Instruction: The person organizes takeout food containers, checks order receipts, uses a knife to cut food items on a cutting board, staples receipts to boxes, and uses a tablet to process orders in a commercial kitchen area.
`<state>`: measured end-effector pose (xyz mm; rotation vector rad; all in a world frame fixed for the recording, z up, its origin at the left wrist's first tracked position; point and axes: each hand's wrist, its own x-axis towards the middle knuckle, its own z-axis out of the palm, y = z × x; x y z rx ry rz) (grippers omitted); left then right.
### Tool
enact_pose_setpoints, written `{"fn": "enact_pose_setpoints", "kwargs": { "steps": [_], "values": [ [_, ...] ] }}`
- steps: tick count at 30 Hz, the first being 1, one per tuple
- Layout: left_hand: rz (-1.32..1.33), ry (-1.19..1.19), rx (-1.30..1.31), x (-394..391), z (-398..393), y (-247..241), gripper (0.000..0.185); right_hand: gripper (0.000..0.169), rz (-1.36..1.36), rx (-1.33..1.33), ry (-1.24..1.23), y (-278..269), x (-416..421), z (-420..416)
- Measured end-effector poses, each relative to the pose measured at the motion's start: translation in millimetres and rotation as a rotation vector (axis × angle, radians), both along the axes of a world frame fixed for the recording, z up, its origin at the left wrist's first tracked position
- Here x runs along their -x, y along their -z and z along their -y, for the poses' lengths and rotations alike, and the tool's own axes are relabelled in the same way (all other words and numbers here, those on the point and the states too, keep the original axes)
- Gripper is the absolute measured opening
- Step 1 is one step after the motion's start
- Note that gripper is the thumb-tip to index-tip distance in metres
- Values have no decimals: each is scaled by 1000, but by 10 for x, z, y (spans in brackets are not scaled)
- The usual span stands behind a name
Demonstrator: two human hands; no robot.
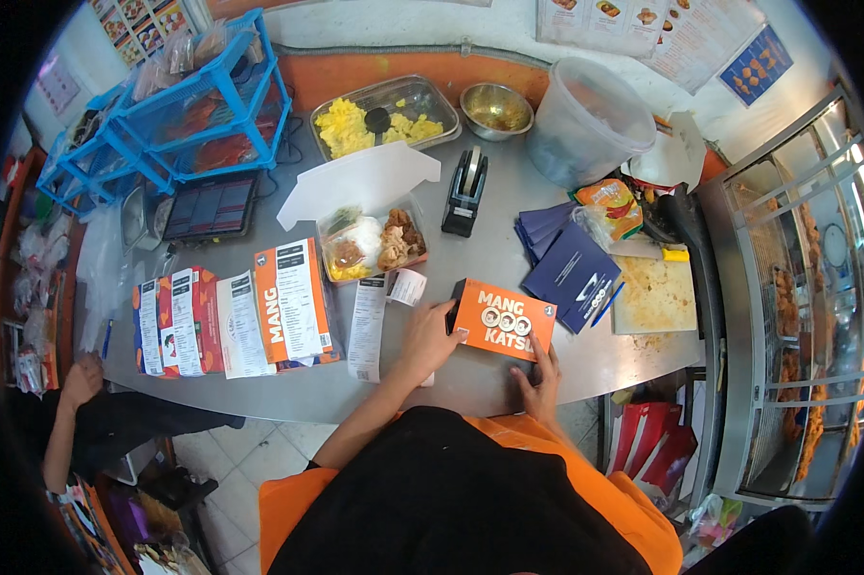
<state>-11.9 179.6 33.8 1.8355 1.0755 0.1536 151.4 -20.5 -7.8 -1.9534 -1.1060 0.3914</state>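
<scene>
A closed orange cardboard food box [504, 316] bearing printed lettering lies on the steel counter before me. My left hand [432, 338] has its fingers at the box's left end. My right hand [542, 374] holds the box at its lower right edge, thumb and fingers spread around the corner. Left of it are a long printed receipt [366, 330] and a curled white one [407, 287]. Behind them stands an opened meal box [373, 241] with its white lid raised; rice, fried pieces and yellow egg show inside.
Several packed boxes with receipts [238, 323] line the left. At the back are an egg tray [382, 118], a metal bowl [497, 111], a tape dispenser [466, 190] and a plastic tub [590, 122]. Navy folded cartons [572, 273] and a cutting board [655, 295] lie right; another person's hand [82, 379] is far left.
</scene>
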Motion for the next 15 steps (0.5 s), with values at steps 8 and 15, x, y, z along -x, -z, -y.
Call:
{"fn": "enact_pose_setpoints", "kwargs": {
  "steps": [8,15],
  "values": [
    [-242,190,-330,-88,77,108,39,73,-200,-155,183,34,219,-126],
    [-118,108,-29,-65,14,197,37,76,-510,-45,211,-63,76,-265]
  ]
}}
